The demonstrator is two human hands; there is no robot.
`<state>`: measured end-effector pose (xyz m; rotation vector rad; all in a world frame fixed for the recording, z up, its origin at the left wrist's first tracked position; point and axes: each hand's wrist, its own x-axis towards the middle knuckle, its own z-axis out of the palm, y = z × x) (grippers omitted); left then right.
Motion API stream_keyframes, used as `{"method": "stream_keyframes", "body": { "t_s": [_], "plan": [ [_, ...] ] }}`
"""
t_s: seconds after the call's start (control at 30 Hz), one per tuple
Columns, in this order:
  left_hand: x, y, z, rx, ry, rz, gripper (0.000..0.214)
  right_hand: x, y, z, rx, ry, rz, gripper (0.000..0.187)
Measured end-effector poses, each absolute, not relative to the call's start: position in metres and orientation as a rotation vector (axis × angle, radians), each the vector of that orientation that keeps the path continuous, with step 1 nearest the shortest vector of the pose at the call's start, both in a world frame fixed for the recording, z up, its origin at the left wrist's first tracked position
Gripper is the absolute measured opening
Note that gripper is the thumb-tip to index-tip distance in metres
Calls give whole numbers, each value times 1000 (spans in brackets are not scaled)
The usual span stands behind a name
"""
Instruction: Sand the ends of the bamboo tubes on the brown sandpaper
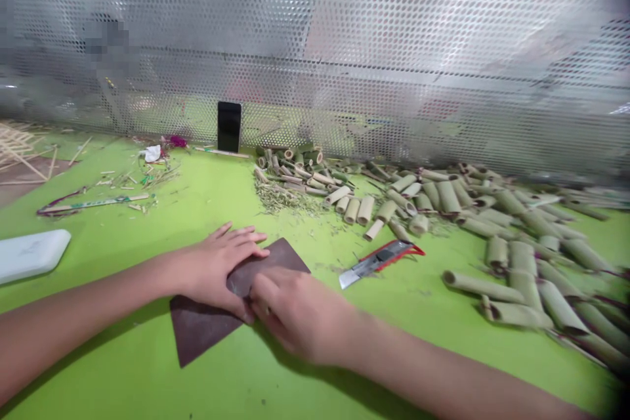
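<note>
Left hand (221, 269) spreads wide and flat, pinning a dark brown abrasive sheet (199, 328) to the green tabletop (147, 354) so it can't slip; right hand (295, 312) curls down onto it, any grip hidden. Utility knife (378, 264) sits just beside, bamboo tube pieces (497, 252) heaped farther right.

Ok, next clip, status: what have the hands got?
Left hand flat on dark brown sheet; right hand curled on it. Red-bodied utility knife lies right, apart. Cut bamboo tubes beyond.
</note>
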<state>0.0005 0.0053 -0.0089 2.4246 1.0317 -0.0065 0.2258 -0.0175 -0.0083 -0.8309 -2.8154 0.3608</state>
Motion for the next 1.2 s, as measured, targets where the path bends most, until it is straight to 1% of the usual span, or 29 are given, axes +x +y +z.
{"method": "stream_keyframes", "body": {
  "t_s": [0.07, 0.17, 0.23, 0.3, 0.4, 0.47, 0.57, 0.7, 0.93, 1.1, 1.2],
  "plan": [
    [0, 5, -9, 2428, 1030, 0, 96, 226, -18, -8, -808, -2835, 385, 4],
    [1, 5, -8, 2426, 1033, -13, 98, 226, -20, -6, -1006, -2815, 222, 5],
    [1, 4, -7, 2419, 1036, -33, 98, 226, -22, -4, -893, -2896, 193, 8],
    [1, 4, -7, 2410, 1042, -39, 96, 227, -24, -3, -757, -2967, 248, 12],
    [0, 5, -7, 2419, 1037, -17, 98, 228, -26, -1, -951, -2905, 219, 20],
    [-1, 5, -8, 2425, 1026, -7, 98, 229, -28, 0, -958, -2885, 207, 15],
    [-1, 6, -7, 2423, 1020, -15, 97, 232, -30, 1, -819, -2932, 281, 5],
    [0, 5, -7, 2439, 1016, -1, 98, 240, -23, 3, -1023, -2853, 224, 8],
    [-2, -1, -10, 2539, 1096, -8, 109, 245, -4, -1, -1169, -2779, 110, 7],
    [-10, 5, -6, 2567, 982, -20, 93, 243, -3, 1, -1226, -2727, 137, 11],
    [-11, 8, -4, 2540, 1007, -21, 91, 240, -16, 1, -1178, -2697, 189, 10]
  ]
}}
